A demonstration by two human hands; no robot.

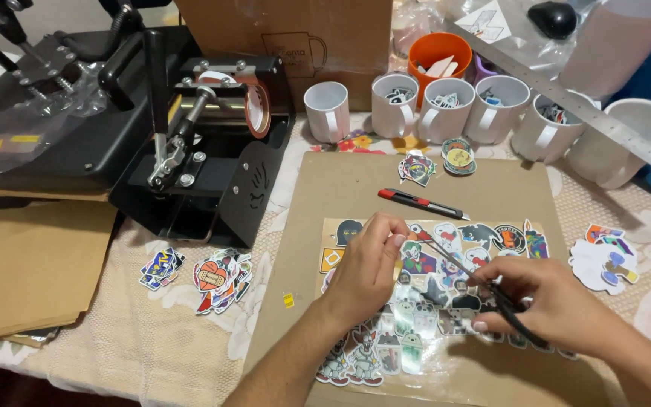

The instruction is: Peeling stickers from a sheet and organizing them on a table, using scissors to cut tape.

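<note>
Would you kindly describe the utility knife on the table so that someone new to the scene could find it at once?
Start at the large brown cardboard sheet lying flat in the middle of the table. On its bare upper part, above the printed sticker sheet, lies the utility knife, pointing down to the right. It is the only long, slim tool there, black with a red end, while its neighbours are small colourful stickers.
</note>
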